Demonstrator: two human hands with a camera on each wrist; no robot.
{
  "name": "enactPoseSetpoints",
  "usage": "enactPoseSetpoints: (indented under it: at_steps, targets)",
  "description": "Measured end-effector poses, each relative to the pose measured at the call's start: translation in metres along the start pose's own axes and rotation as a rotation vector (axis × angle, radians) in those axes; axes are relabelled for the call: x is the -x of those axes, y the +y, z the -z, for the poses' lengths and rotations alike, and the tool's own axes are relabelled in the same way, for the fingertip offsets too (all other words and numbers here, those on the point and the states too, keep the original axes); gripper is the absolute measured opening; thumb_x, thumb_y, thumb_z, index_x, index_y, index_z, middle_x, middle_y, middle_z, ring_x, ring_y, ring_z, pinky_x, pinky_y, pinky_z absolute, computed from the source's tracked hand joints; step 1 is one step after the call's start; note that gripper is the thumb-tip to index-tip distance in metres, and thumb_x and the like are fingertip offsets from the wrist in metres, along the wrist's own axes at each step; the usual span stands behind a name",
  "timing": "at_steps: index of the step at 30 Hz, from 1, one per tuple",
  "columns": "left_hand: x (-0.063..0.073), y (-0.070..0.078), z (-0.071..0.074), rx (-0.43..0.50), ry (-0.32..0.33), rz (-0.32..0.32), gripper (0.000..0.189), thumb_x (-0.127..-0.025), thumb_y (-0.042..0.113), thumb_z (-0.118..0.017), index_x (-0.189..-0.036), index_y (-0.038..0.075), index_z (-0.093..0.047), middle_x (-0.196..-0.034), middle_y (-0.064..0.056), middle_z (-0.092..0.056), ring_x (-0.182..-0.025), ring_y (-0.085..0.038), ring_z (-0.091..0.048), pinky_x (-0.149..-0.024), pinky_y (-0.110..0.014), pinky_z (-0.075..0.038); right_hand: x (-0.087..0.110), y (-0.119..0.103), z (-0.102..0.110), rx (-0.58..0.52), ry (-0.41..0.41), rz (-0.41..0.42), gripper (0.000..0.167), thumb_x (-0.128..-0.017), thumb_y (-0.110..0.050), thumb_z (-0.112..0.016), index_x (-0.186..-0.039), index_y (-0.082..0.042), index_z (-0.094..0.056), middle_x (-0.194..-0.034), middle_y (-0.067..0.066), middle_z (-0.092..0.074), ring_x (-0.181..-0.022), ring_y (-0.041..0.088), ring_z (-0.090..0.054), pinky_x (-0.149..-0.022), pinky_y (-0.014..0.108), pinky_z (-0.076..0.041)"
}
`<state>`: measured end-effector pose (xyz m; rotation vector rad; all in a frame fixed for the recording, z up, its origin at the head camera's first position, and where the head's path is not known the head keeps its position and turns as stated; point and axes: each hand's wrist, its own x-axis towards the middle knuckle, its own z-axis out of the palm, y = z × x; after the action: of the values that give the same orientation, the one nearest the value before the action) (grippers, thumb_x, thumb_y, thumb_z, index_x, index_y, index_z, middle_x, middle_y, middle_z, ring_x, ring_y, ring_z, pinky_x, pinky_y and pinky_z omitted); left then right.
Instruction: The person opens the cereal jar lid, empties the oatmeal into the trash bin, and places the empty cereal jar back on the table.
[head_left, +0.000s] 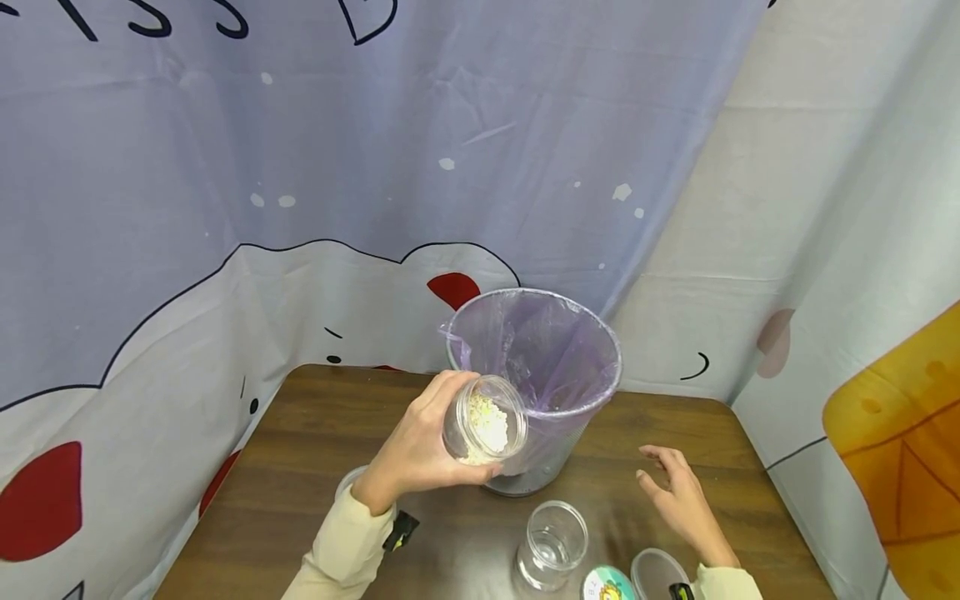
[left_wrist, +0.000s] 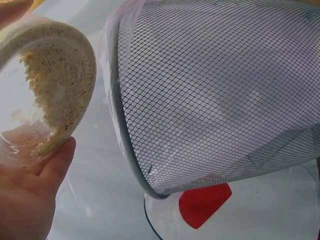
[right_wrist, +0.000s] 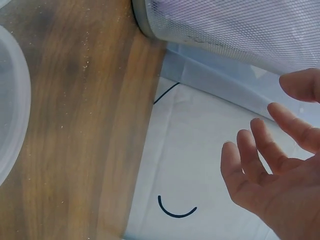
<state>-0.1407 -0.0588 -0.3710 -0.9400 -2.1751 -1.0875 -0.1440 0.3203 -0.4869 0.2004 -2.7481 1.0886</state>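
Clear jar (head_left: 486,419) held tilted in my left hand (head_left: 416,454), fingers and thumb curled round it; a narrow gap parts it from the rim of the bin (head_left: 555,458). Pale crumbs lie heaped against one side inside. My right hand (head_left: 681,504) holds nothing, fingers apart and slightly bent, open room between it and the bin. Green lid (head_left: 609,585) cut off below; crumbs' kind unclear.

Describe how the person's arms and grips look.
The left sleeve and right sleeve are cream, reaching the wrists. The left wrist piece and right wrist piece are black with yellowish marks. The left grip and right grip are ungloved.
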Motion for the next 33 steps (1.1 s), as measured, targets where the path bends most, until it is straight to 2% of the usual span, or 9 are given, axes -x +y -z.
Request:
enactPoseSetpoints:
  at_steps: [6, 11, 20, 25, 33]
  targets:
    - [-0.001, 0.000, 0.000, 0.006, 0.036, -0.012, 0.089, -0.049, 0.045, -0.083, -0.121, 0.005, -0.049, -0.114, -0.005, -0.053, -0.105, -0.015, -0.050, -0.087, -0.032, -0.048, -0.007, -0.002, -0.005, 0.009, 0.047, 0.043, 0.031, -0.085, -0.008, -0.061, -0.115, -0.004, -0.055, -0.109, 0.013, -0.054, -0.098, 0.026, -0.053, -0.079, 0.041, -0.051]
    - [-0.006, 0.000, 0.001, 0.023, 0.064, -0.022, 0.090, -0.049, 0.047, -0.083, -0.122, 0.005, -0.050, -0.115, 0.000, -0.052, -0.104, -0.017, -0.052, -0.087, -0.031, -0.047, -0.013, -0.008, -0.004, 0.013, 0.075, 0.066, 0.030, -0.084, -0.007, -0.062, -0.113, -0.004, -0.056, -0.106, 0.011, -0.055, -0.094, 0.022, -0.054, -0.076, 0.034, -0.052]
    - [-0.008, -0.002, 0.000, 0.057, 0.100, -0.041, 0.091, -0.047, 0.047, -0.085, -0.121, 0.006, -0.051, -0.113, -0.004, -0.054, -0.102, -0.016, -0.053, -0.088, -0.031, -0.046, -0.023, -0.018, 0.002, -0.001, 0.073, 0.093, 0.030, -0.084, -0.008, -0.061, -0.113, -0.004, -0.055, -0.109, 0.014, -0.054, -0.096, 0.026, -0.054, -0.075, 0.036, -0.052]
    - [-0.010, -0.002, -0.001, 0.082, 0.091, -0.023, 0.092, -0.047, 0.047, -0.085, -0.123, 0.009, -0.049, -0.114, -0.002, -0.054, -0.103, -0.016, -0.053, -0.089, -0.031, -0.046, -0.027, -0.020, 0.004, 0.001, 0.082, 0.096, 0.029, -0.085, -0.008, -0.060, -0.113, -0.003, -0.056, -0.109, 0.014, -0.054, -0.096, 0.029, -0.054, -0.076, 0.037, -0.052]
    - [-0.015, -0.001, -0.001, 0.080, 0.087, -0.021, 0.095, -0.046, 0.050, -0.085, -0.123, 0.007, -0.049, -0.114, -0.003, -0.054, -0.104, -0.017, -0.052, -0.089, -0.031, -0.046, -0.035, -0.027, 0.011, 0.001, 0.084, 0.086, 0.029, -0.087, -0.011, -0.058, -0.115, -0.005, -0.055, -0.110, 0.013, -0.053, -0.096, 0.025, -0.055, -0.074, 0.027, -0.052]
